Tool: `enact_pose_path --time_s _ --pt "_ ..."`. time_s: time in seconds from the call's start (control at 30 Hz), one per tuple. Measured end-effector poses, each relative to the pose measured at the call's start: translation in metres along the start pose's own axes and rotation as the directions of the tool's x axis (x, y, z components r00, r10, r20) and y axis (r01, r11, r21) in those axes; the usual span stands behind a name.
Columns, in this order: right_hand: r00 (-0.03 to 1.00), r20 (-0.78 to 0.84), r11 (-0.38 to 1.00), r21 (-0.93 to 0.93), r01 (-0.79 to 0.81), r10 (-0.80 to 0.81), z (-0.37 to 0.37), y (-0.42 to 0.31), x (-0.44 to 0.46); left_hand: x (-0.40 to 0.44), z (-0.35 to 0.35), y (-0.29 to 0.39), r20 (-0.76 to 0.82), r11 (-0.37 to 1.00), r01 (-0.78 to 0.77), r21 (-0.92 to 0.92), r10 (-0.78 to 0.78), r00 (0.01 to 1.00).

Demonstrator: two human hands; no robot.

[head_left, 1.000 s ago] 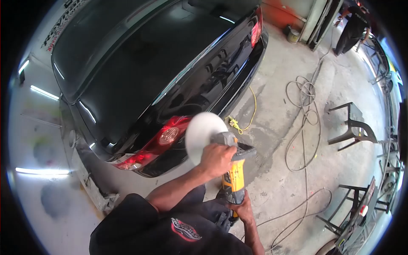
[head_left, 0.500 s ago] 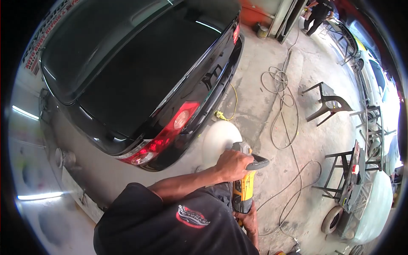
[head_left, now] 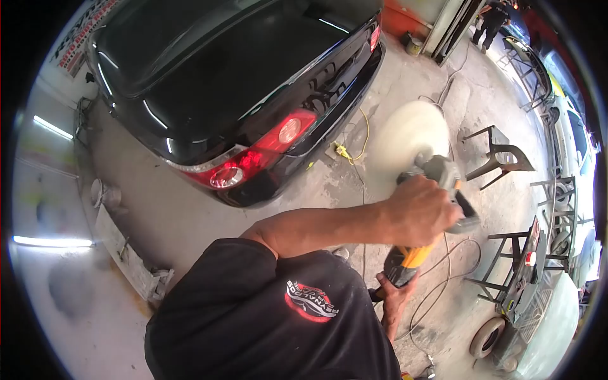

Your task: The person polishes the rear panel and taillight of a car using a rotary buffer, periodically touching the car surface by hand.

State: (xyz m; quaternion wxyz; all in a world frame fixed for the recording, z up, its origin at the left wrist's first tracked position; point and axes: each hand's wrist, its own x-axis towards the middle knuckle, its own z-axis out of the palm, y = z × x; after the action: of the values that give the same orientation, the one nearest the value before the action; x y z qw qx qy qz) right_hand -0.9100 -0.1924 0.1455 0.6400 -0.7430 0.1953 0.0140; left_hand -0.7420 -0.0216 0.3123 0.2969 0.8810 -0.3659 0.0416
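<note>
A yellow and black power polisher [head_left: 418,252] is held out over the floor, away from the car. My left hand [head_left: 421,212] is closed round its front, near the grey head and black loop handle. Lower down, my right hand [head_left: 396,296] grips the rear end of the tool; some of its fingers are hidden. The large round white pad [head_left: 410,134] at the front looks blurred and touches nothing. To the left stands a black car [head_left: 253,166] with red and clear tail lights [head_left: 290,131].
A yellow plug and cord [head_left: 342,152] lie by the bumper. Looped hose [head_left: 448,278] runs along the floor. A dark plastic chair [head_left: 500,158], a black stand [head_left: 506,266] and a tire [head_left: 487,337] are on the right. Another person [head_left: 492,24] stands far back.
The polisher and both my hands have moved right, and the pad is now farther from the car. Both hands have kept their grip. The view has shifted, and the other person has changed posture.
</note>
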Motion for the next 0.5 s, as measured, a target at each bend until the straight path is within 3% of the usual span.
enact_pose_path --time_s 0.1,0.23,0.27,0.37,0.4,0.5 --pt "0.985 0.119 0.992 -0.042 -0.123 0.127 -0.013 0.016 -0.008 -0.018 0.045 -0.006 -0.02 0.992 0.129 0.001 -0.129 0.991" --pt "0.972 0.236 0.985 -0.171 0.032 0.01 -0.035 0.035 -0.004 -0.042 0.067 -0.011 0.073 0.923 0.372 -0.095 -0.366 0.928" --pt "0.953 0.286 0.987 -0.149 -0.057 0.098 -0.041 0.036 -0.002 -0.047 0.072 -0.016 0.09 0.912 0.4 -0.093 -0.393 0.915" --pt "0.903 0.419 0.995 -0.078 -0.065 0.092 -0.059 0.054 0.012 -0.061 0.091 -0.025 -0.028 0.891 0.434 -0.136 -0.441 0.897" --pt "0.87 0.479 0.991 -0.01 -0.131 0.12 -0.063 0.048 0.014 -0.06 0.09 -0.023 0.036 0.832 0.53 -0.163 -0.532 0.846" --pt "0.815 0.49 0.814 0.306 -0.493 0.31 -0.069 0.079 0.022 -0.073 0.104 -0.039 -0.129 0.798 0.545 -0.259 -0.587 0.799"
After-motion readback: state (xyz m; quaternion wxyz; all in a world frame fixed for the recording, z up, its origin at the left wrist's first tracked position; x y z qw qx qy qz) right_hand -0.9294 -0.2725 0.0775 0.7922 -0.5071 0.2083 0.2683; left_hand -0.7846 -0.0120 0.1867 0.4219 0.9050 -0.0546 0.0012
